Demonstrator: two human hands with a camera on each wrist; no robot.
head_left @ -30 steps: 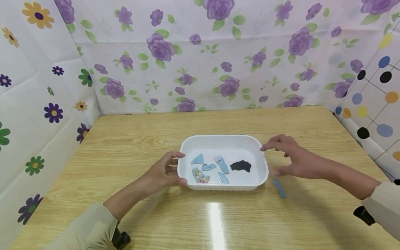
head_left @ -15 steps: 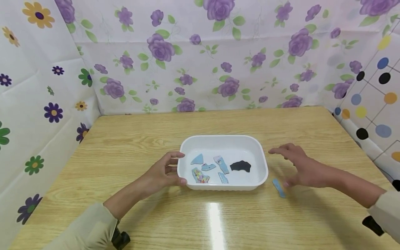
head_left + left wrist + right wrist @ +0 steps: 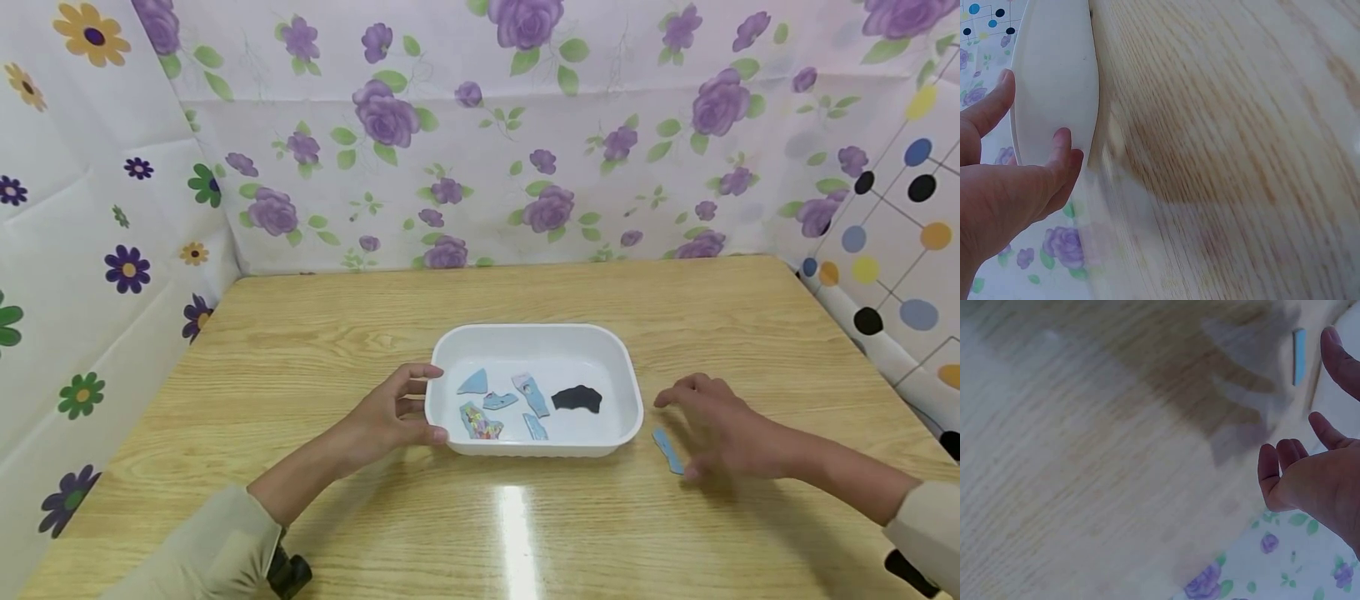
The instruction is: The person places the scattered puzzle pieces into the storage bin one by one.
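Observation:
A white plastic tray [image 3: 534,450] sits on the wooden table. My left hand [image 3: 378,423] holds its left end, with the thumb at the near left corner and fingertips at the rim; in the left wrist view, fingers [image 3: 1062,147] lie against its outer wall. Several flat, irregular pieces lie inside, mostly light blue, including a multicoloured piece [image 3: 481,422] and a black piece [image 3: 577,398]. A narrow light-blue piece [image 3: 668,452] lies on the table right of the tray. Over it, my right hand [image 3: 735,435] hovers with thumb and fingers apart, holding nothing; the right wrist view shows a gap to the piece [image 3: 1299,357].
The wood-grain table [image 3: 337,333] runs back to a flowered cloth [image 3: 465,167] hung behind it. Patterned cloths also stand at the left and right sides. A bright light reflection [image 3: 517,533] falls on the tabletop before the tray.
My right hand has moved from beside the tray's right rim down and to the right, closer to the narrow blue piece. The left hand and tray have stayed nearly still.

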